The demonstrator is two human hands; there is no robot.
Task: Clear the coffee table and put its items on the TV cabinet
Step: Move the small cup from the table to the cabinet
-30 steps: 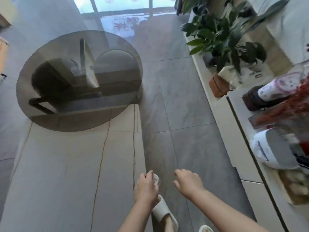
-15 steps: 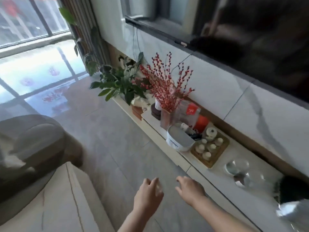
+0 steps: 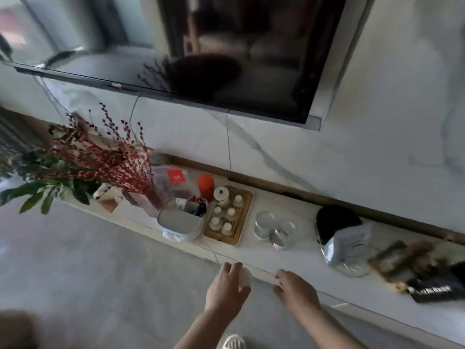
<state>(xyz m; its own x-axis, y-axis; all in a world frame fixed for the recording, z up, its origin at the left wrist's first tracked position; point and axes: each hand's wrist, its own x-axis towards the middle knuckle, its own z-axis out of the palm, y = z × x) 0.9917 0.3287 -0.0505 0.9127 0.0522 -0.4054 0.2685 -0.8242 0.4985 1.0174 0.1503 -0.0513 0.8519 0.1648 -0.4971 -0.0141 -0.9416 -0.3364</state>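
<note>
**Two hands at the cabinet's front edge, one carrying a small white item**

At the bottom centre of the frame, a white slipper point(image 3: 234, 342) shows on the grey floor. Just above it, the left hand point(image 3: 226, 290) has its fingers curled around a small white item point(image 3: 245, 275), too blurred to identify. The right hand point(image 3: 295, 289) hovers beside it, fingers loosely bent and slightly apart, holding nothing. Both sit just short of the front edge of the TV cabinet point(image 3: 254, 255), whose pale top runs from left of centre to the lower right.

On the cabinet, directly beyond the hands, stand two clear glass vessels point(image 3: 274, 229), touching. To their left lies one wooden tray point(image 3: 245, 215) carrying six small white cups and one lidded pot. Left again sits one white container point(image 3: 180, 221) with dark items inside, then a red canister point(image 3: 205, 186) and a clear bag point(image 3: 173, 181) behind. At right are a dark round object point(image 3: 336, 220), a silvery pouch point(image 3: 344, 248) and blurred packets point(image 3: 412, 268).

Further left, red berry branches point(image 3: 100, 157) and a leafy green plant point(image 3: 42, 182) crowd the cabinet's end. Above, one dark television point(image 3: 226, 54) hangs on the marble wall point(image 3: 377, 147).
</note>
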